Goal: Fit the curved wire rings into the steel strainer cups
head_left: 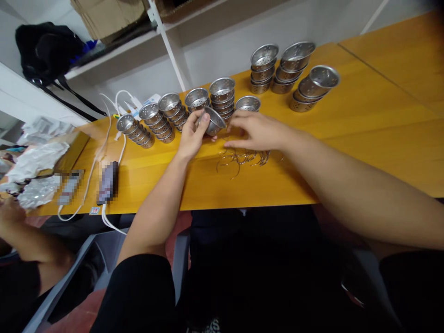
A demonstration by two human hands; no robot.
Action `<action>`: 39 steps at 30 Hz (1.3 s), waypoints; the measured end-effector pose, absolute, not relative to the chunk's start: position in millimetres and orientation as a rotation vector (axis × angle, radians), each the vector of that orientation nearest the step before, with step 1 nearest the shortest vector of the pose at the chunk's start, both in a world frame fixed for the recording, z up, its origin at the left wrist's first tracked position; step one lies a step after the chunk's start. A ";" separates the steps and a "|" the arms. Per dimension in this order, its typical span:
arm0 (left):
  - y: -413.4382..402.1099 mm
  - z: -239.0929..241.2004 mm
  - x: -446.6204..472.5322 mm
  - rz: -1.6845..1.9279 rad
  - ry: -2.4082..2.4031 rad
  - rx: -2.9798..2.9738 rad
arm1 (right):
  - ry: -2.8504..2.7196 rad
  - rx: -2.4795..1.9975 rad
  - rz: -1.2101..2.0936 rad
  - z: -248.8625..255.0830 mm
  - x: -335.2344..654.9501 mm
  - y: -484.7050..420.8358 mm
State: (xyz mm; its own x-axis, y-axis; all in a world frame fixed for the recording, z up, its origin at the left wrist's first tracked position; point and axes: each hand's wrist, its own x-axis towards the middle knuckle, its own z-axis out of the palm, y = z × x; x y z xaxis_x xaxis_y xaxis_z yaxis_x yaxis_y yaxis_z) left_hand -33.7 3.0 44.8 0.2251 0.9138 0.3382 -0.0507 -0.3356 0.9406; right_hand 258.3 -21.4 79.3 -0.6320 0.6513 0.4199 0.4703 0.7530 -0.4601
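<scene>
My left hand [192, 138] is closed around a small perforated metal cup [215, 123], thumb on its rim, and the cup is tilted above the table. My right hand [255, 131] is just right of that cup, thumb and fingers apart with a gap between them; I see nothing held in it. Under the right hand lies a loose pile of thin curved metal wires [239, 160]. Behind it stands another perforated cup [248, 103], its lower part hidden by the hand. A stack of matching cups [222, 90] rises just behind the held one.
More stacked cups [169, 105] line the back left of the table [367, 125], others [319, 82] the back right. Two phones [107, 182] [70, 187] with white cables lie left. Plastic bags [38, 162] and a co-worker's arm [31, 240] are at far left. A shelf [114, 46] runs behind.
</scene>
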 end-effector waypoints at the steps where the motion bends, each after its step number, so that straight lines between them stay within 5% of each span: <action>1: 4.3 43.3 -34.9 1.261 0.811 1.569 | -2.325 -0.838 0.385 82.6 256.4 -25.1; 8: 7.0 39.0 -39.2 1.124 0.609 1.732 | -2.247 -0.694 0.370 93.3 247.6 -37.8; 15: -20.0 59.7 -32.6 0.965 0.803 1.608 | -1.849 -1.115 0.381 97.0 276.0 -15.0; 39: -25.5 62.5 -24.9 0.869 0.826 1.571 | -1.999 -1.395 0.268 41.3 277.3 51.0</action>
State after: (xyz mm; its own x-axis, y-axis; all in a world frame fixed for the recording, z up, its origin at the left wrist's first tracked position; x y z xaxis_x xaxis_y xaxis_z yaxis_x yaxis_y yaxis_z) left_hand -24.9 -25.5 62.5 0.4868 0.8674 0.1028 0.0594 -0.1502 0.9869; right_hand 277.3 51.0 41.3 -0.1983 0.8912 0.4079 0.7522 0.4052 -0.5196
